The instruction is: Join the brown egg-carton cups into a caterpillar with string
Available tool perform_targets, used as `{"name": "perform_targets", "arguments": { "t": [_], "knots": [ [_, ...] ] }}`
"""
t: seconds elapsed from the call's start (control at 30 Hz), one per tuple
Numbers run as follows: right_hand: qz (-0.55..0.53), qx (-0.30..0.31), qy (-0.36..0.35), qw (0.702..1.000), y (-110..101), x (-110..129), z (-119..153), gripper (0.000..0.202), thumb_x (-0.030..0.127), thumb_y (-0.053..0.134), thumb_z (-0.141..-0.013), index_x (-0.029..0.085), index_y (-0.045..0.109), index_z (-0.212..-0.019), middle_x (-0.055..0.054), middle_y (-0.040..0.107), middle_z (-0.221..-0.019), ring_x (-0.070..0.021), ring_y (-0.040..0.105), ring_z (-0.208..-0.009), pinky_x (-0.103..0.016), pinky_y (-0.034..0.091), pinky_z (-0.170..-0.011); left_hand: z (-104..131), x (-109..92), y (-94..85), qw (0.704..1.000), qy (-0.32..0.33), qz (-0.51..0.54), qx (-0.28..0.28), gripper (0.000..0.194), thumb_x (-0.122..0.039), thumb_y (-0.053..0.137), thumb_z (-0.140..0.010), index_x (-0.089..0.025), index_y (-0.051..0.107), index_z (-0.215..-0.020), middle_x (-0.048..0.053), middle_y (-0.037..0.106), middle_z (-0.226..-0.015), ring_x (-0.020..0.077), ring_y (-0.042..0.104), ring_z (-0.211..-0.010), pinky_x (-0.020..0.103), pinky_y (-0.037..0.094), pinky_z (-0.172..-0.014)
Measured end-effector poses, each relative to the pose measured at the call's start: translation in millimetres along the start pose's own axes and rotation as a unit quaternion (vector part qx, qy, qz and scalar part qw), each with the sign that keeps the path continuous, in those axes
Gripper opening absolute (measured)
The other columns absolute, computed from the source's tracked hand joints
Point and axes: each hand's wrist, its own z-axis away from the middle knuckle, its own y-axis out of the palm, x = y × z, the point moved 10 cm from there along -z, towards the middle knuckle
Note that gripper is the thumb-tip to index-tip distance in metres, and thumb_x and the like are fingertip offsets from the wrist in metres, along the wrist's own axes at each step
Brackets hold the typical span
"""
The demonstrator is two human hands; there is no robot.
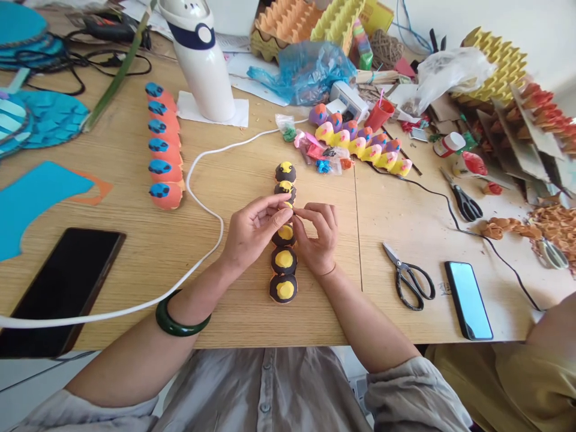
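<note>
A strip of black egg-carton cups (pixel 285 262) with yellow discs of what looks like clay lies on the table, running straight away from me. My left hand (pixel 254 229) is over its middle, thumb and fingertips drawn together beside one cup. From the other side my right hand (pixel 320 237) meets it, its thumb and index finger pinched close to the left fingertips. Whatever is between the fingers is too small to make out. The two far cups carry small dark bits on their yellow discs; the near ones show plain yellow. Part of the strip is hidden under the hands.
An orange cup strip (pixel 166 171) with blue tops lies left, near a white cable (pixel 211 210) and a white bottle (pixel 202 66). Black scissors (pixel 411 279) and a phone (pixel 469 300) lie right. Yellow and purple cup strips (pixel 360 147) are farther back. Another person sits right.
</note>
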Motion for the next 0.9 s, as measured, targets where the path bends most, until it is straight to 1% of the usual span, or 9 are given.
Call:
{"name": "perform_targets", "arguments": {
  "t": [0.1,0.2,0.27,0.4,0.57,0.63,0.7,0.8,0.9],
  "knots": [
    [-0.001,0.013,0.012,1.000,2,-3,0,0.006,0.020,0.067,-0.098,0.024,0.070,-0.101,-0.003,0.069,-0.092,-0.0193,0.066,-0.087,-0.039,0.052,-0.077,-2,0,-0.5,0.999,0.011,-0.045,0.005,0.036,-0.042,0.079,-0.087,-0.015,0.081,-0.110,0.008,0.080,-0.102,0.0158,0.072,-0.079,0.027,0.060,-0.076],
    [-0.021,0.014,0.019,1.000,3,-5,1,0.005,0.019,0.067,-0.098,0.023,0.070,-0.098,-0.003,0.068,-0.090,-0.0190,0.065,-0.087,-0.039,0.051,-0.078,-4,3,-2.6,0.998,0.014,-0.058,0.001,0.031,-0.042,0.077,-0.088,-0.015,0.082,-0.103,0.006,0.080,-0.094,0.0124,0.068,-0.068,0.024,0.058,-0.069],
    [-0.042,0.013,0.025,0.999,4,-7,1,0.006,0.018,0.067,-0.097,0.023,0.070,-0.099,-0.002,0.068,-0.091,-0.0181,0.064,-0.087,-0.038,0.051,-0.078,-5,6,-4.3,0.998,0.008,-0.060,-0.005,0.031,-0.044,0.077,-0.087,-0.015,0.082,-0.099,0.005,0.079,-0.087,0.0126,0.068,-0.066,0.024,0.058,-0.067],
    [-0.075,0.034,0.037,0.996,9,-9,1,0.011,0.020,0.069,-0.096,0.023,0.069,-0.106,-0.003,0.071,-0.097,-0.0166,0.063,-0.083,-0.037,0.053,-0.077,-6,7,-7.2,0.998,0.002,-0.067,-0.017,0.035,-0.048,0.077,-0.086,-0.015,0.081,-0.097,0.003,0.076,-0.077,0.0133,0.066,-0.065,0.024,0.056,-0.065],
    [-0.053,0.042,0.037,0.997,10,-9,0,0.007,0.019,0.068,-0.096,0.023,0.069,-0.102,-0.002,0.072,-0.093,-0.0165,0.064,-0.081,-0.037,0.054,-0.075,-7,11,-7.0,0.998,-0.014,-0.064,-0.010,0.034,-0.049,0.077,-0.086,-0.015,0.079,-0.090,0.001,0.072,-0.071,0.0117,0.063,-0.061,0.022,0.054,-0.060],
    [-0.058,0.037,0.038,0.997,10,-10,0,0.005,0.018,0.068,-0.097,0.023,0.069,-0.099,-0.002,0.072,-0.090,-0.0161,0.064,-0.080,-0.036,0.054,-0.074,-7,11,-6.0,0.998,-0.015,-0.060,-0.006,0.035,-0.049,0.078,-0.087,-0.015,0.078,-0.088,0.001,0.070,-0.069,0.0108,0.061,-0.059,0.021,0.052,-0.058],
    [-0.072,0.032,0.037,0.996,9,-10,0,0.005,0.017,0.068,-0.097,0.022,0.069,-0.096,-0.002,0.071,-0.088,-0.0158,0.063,-0.080,-0.035,0.054,-0.073,-6,10,-4.8,0.999,-0.016,-0.045,-0.003,0.036,-0.051,0.076,-0.088,-0.014,0.079,-0.092,0.001,0.070,-0.070,0.0114,0.062,-0.060,0.022,0.053,-0.057],
    [-0.086,0.035,0.058,0.994,10,-13,1,0.005,0.018,0.067,-0.098,0.022,0.069,-0.095,-0.002,0.071,-0.087,-0.0160,0.063,-0.081,-0.034,0.054,-0.071,-6,9,-1.7,0.999,-0.018,-0.025,0.008,0.038,-0.049,0.078,-0.086,-0.015,0.079,-0.103,0.004,0.076,-0.081,0.0136,0.067,-0.067,0.023,0.057,-0.062],
    [-0.093,0.052,0.078,0.991,12,-16,2,0.007,0.020,0.064,-0.099,0.023,0.070,-0.097,-0.003,0.073,-0.091,-0.0162,0.064,-0.083,-0.034,0.056,-0.072,-6,7,-2.3,0.999,-0.005,-0.033,0.007,0.034,-0.045,0.080,-0.085,-0.015,0.080,-0.101,0.006,0.079,-0.091,0.0142,0.070,-0.070,0.025,0.059,-0.067]
  ]
}}
